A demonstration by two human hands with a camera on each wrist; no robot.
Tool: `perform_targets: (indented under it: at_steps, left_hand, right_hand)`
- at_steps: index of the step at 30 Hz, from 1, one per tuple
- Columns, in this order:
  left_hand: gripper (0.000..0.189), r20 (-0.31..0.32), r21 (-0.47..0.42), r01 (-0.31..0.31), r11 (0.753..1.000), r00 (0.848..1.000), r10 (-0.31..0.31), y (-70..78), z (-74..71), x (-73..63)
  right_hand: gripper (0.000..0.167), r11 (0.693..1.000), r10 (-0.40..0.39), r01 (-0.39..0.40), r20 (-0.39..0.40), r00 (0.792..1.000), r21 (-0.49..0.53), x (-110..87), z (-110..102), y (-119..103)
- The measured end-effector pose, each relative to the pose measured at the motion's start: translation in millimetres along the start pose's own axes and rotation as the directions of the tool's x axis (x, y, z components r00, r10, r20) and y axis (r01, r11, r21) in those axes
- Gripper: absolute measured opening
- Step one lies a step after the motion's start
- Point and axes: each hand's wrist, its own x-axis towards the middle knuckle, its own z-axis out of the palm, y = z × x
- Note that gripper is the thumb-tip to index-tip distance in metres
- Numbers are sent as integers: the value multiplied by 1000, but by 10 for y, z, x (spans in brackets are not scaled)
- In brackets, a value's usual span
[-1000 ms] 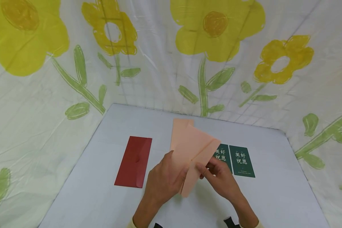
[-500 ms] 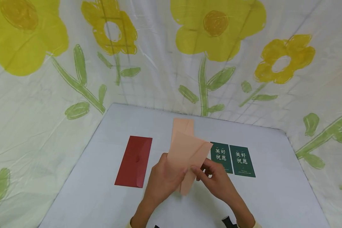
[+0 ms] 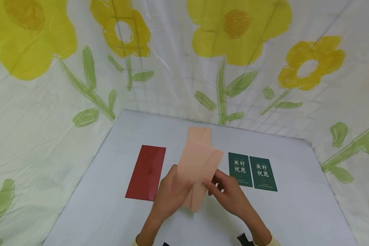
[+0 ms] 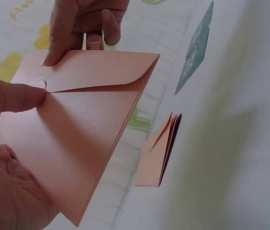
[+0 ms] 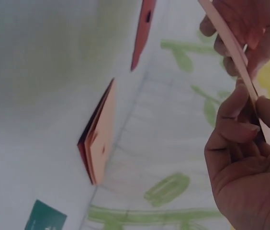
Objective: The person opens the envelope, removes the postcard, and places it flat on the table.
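A pale pink envelope (image 3: pixel 196 162) is held up over the middle of the table. My left hand (image 3: pixel 170 191) grips its left side, palm behind and thumb on the front. In the left wrist view that thumb lies at the flap's edge, beside a small curved slit. My right hand (image 3: pixel 229 194) pinches the flap side between thumb and fingers, as the right wrist view also shows. Along its length the flap (image 4: pixel 96 72) lies close to the envelope body, with a narrow gap toward the corner.
Behind the held envelope lies a small stack of envelopes (image 5: pixel 99 139), pink on top and dark red beneath. A red envelope (image 3: pixel 146 172) lies at left. Two green cards (image 3: pixel 240 169) with white lettering lie side by side at right. A flower-printed curtain (image 3: pixel 172 68) surrounds the white table.
Both hands have shifted left and slightly down with the pink envelope. More of the left green card now shows. The red envelope, stack and cards have stayed in place.
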Motion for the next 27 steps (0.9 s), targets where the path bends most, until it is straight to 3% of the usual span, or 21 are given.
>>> perform_targets:
  at_steps: [5, 9, 15, 21, 23, 27]
  left_hand:
    - [39, -39, 62, 0, 998, 999, 3, -38, -85, 20]
    - [42, -87, 117, 47, 992, 996, -37, -44, -171, 37]
    - [46, -205, 197, 139, 970, 974, -98, -171, -491, 88]
    - [54, -318, 363, 219, 906, 943, -100, -472, -817, 111]
    - [56, -336, 405, 246, 881, 936, -107, -543, -870, 104]
    - [62, -337, 439, 277, 855, 933, -130, -602, -910, 98]
  right_hand:
    - [7, 1000, -17, 17, 30, 999, 4, 14, 28, 24]
    - [4, 1000, -14, 13, 44, 999, 17, 13, 30, 47]
    - [8, 1000, 28, -28, 34, 999, 12, -12, -8, 81]
    - [10, 997, 73, -74, 25, 997, 33, -36, -30, 139]
    - [11, 996, 79, -80, 22, 997, 37, -36, -29, 148]
    - [12, 996, 82, -82, 1, 997, 38, -38, -27, 160]
